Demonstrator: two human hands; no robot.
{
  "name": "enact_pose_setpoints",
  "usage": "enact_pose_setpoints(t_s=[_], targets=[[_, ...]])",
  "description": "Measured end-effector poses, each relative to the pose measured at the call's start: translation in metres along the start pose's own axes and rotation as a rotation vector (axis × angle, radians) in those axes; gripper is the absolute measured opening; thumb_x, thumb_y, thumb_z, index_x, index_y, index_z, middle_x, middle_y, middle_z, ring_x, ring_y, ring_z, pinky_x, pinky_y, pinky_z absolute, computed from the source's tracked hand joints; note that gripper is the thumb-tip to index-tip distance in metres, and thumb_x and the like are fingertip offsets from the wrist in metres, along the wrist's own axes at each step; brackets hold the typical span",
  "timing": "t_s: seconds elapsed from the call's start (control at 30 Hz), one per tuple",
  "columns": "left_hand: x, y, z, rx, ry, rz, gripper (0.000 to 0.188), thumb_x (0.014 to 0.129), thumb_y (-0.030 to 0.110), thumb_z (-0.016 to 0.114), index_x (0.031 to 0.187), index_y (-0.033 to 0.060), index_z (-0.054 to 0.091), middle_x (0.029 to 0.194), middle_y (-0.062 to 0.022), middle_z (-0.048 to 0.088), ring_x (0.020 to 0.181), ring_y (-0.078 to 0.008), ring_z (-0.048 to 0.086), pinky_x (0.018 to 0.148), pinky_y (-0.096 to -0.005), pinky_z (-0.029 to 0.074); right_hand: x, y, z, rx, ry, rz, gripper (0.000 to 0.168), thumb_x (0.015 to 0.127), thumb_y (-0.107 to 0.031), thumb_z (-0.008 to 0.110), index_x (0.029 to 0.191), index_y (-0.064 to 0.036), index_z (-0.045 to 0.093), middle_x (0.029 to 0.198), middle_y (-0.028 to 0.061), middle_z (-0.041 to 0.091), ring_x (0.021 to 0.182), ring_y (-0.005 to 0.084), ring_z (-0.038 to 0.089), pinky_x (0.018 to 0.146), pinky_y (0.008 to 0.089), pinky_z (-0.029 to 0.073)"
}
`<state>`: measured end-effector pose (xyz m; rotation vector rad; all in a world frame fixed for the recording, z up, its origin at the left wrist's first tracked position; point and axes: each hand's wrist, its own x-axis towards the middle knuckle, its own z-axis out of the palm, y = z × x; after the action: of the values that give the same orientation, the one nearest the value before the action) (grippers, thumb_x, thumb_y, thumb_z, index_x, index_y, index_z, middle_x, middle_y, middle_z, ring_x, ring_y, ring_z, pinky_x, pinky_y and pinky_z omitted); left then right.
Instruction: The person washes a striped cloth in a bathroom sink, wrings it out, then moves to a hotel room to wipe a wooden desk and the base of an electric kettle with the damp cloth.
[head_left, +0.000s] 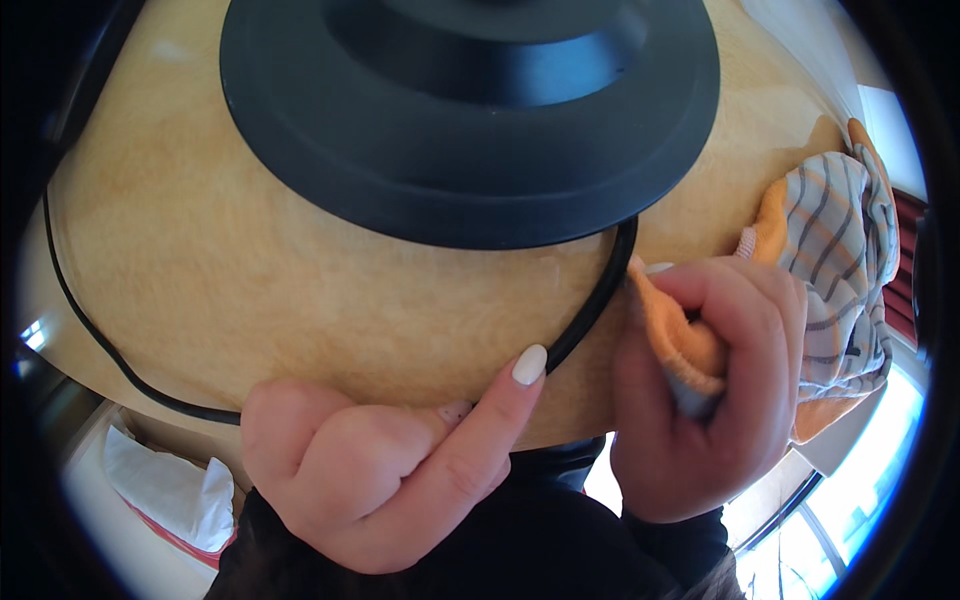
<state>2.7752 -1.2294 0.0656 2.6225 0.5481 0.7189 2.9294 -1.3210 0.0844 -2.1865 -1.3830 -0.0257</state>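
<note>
A black cable (596, 300) comes out from under a round black base (472, 187), whose upper part is cut off by the picture's top edge. My left hand (382, 472) grips this cable near the table's front edge, its index finger stretched along it. Past my knuckles the cable runs on to the left; the stretch inside the hand is hidden. In my right hand (720, 405) is bunched an orange and grey striped cloth (832, 225). One folded orange edge of it pokes out between thumb and fingers, close to the cable, and the rest trails behind the hand.
The base stands on a light wood-patterned table (337, 307) with a curved-looking front edge. At lower left, below table height, lies a white pillow or bag (176, 487). Bright window light (840, 510) comes in at lower right.
</note>
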Motion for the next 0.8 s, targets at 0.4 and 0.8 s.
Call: enact_pose_setpoints(t_s=[0.4, 0.8], targets=[[-0.004, 0.001, 0.002, -0.093, 0.076, -0.044, 0.038, 0.060, 0.001, 0.078, 0.096, 0.0114, 0.073, 0.073, 0.0035, 0.057, 0.056, -0.0115, 0.043, 0.054, -0.0254, 0.028, -0.008, 0.019, -0.002, 0.152, 0.138, -0.042, 0.013, 0.087, -0.004, 0.065, 0.098, -0.001, 0.060, 0.090, 0.0103, 0.062, 0.084, 0.0190, 0.057, 0.083, 0.0326, 0.043], [-0.007, -0.008, 0.006, -0.129, 0.158, 0.054, 0.035, 0.057, -0.003, 0.075, 0.090, 0.0057, 0.072, 0.078, -0.0021, 0.063, 0.059, -0.0147, 0.056, 0.050, -0.0266, 0.036, -0.020, -0.015, 0.014, 0.165, 0.071, -0.090, 0.034, 0.063, 0.005, 0.078, 0.090, -0.006, 0.060, 0.078, 0.0090, 0.057, 0.069, 0.0229, 0.054, 0.061, 0.0341, 0.042]])
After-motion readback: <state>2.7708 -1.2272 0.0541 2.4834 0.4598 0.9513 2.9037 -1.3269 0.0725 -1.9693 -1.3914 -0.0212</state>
